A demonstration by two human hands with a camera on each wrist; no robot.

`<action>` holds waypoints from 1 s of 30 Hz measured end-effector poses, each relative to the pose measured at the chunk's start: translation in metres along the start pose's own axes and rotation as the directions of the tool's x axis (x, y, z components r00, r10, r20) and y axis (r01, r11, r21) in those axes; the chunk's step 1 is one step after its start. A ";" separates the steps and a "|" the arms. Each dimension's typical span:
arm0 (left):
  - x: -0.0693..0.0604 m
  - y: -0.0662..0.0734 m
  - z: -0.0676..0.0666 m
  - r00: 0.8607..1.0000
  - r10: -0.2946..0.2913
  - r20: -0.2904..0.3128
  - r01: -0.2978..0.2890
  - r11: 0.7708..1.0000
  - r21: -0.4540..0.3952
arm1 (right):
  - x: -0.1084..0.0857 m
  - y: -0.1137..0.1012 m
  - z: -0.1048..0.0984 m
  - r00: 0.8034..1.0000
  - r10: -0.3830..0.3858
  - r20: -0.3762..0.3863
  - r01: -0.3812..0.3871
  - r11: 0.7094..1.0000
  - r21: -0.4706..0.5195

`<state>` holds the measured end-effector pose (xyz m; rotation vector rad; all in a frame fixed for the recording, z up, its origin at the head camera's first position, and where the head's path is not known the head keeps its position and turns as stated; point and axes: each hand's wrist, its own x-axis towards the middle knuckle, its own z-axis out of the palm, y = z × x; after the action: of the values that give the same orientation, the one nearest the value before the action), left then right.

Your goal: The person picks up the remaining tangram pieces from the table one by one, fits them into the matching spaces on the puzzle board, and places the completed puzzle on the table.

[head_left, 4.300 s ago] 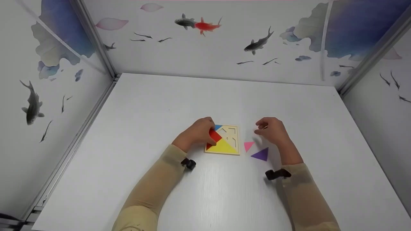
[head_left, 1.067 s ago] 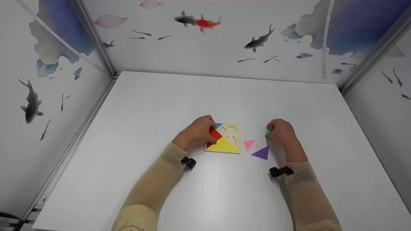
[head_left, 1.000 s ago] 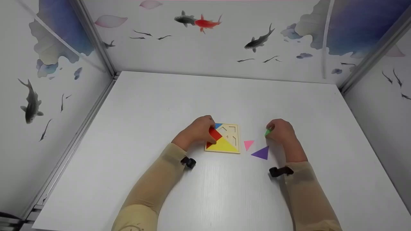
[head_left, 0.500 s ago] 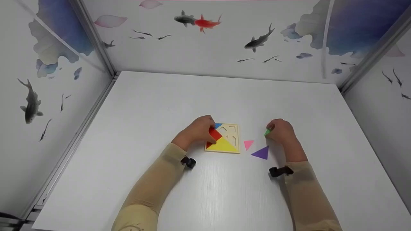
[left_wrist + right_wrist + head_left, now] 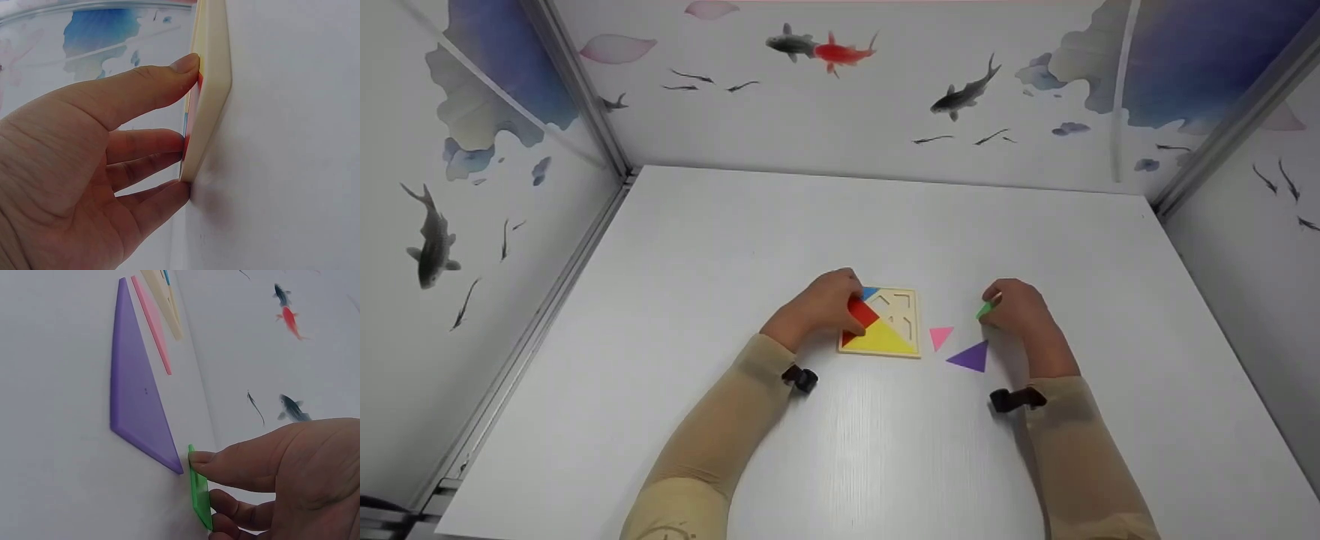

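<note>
My left hand [image 5: 821, 304] rests on the left part of a square wooden puzzle board [image 5: 918, 330], thumb and fingertips touching its face and edge. Red [image 5: 864, 313], yellow [image 5: 881, 341] and blue [image 5: 870, 293] pieces lie in the board, partly covered by the hand; its right side shows bare recesses. In the right wrist view, my right hand [image 5: 281, 478] pinches a small green piece [image 5: 199, 492] between thumb and fingers, close to the tip of a purple triangle [image 5: 135, 388]. A pink triangle [image 5: 940, 337] lies between board and purple triangle.
The white tabletop [image 5: 720, 225] spreads around the board and loose pieces. White panels with painted fish [image 5: 844, 54] stand behind and at both sides, joined by metal posts. Black straps with small devices are on both wrists.
Compared with the oldest frame, my right hand is farther right, and the green piece now shows in its fingers. Over the last second both hands stay nearly still.
</note>
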<state>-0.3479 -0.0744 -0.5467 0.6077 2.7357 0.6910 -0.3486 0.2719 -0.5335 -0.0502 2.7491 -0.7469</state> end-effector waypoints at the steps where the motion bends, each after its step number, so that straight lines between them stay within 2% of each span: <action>1: 0.000 0.000 0.000 1.000 -0.002 0.001 0.002 1.000 0.000 | 0.000 0.000 0.000 1.000 0.001 -0.003 -0.001 1.000 -0.001; 9: 0.001 0.001 -0.001 1.000 -0.019 0.008 0.019 1.000 0.004 | 0.003 0.001 0.000 0.998 -0.013 -0.053 0.011 0.999 -0.049; 15: 0.000 0.001 -0.001 1.000 -0.004 0.000 0.004 1.000 -0.004 | 0.004 0.005 -0.002 0.997 -0.026 -0.067 0.023 0.999 -0.046; 23: 0.001 -0.001 -0.001 1.000 0.004 -0.005 -0.004 1.000 -0.009 | 0.005 0.006 -0.005 0.997 0.017 -0.071 -0.017 1.000 -0.005; 30: 0.002 -0.002 0.000 1.000 0.008 -0.002 -0.008 1.000 -0.004 | 0.005 0.006 -0.006 0.997 0.016 -0.081 -0.014 1.000 0.027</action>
<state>-0.3504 -0.0754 -0.5483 0.6173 2.7348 0.6991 -0.3549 0.2797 -0.5332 0.0068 2.8122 -0.7971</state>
